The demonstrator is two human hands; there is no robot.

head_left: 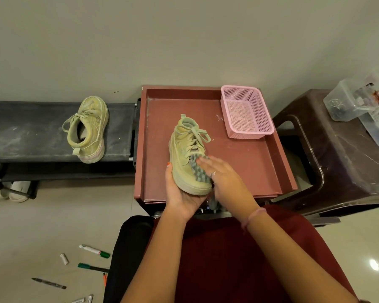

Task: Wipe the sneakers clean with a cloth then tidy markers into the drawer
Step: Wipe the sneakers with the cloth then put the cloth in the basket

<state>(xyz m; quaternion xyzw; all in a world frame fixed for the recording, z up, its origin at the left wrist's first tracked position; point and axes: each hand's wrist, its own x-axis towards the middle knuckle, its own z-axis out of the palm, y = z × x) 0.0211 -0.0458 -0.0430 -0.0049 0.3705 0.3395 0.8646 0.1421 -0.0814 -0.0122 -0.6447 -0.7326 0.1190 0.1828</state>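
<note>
The left hand (179, 191) cups the toe and sole of a sneaker (189, 158) from below, fingers curled round it, over the near edge of the red tray (160, 136), while the right hand (222, 178) lies flat with fingers straight and together, pressing a grey cloth (199, 169) against the shoe's right side. The second sneaker (88, 130) lies on its side on the black bench (31, 132), near its right end, and a pink basket (246, 112) stands in the tray's far right corner. Markers (94, 251) lie scattered on the floor (31, 226) at the lower left.
</note>
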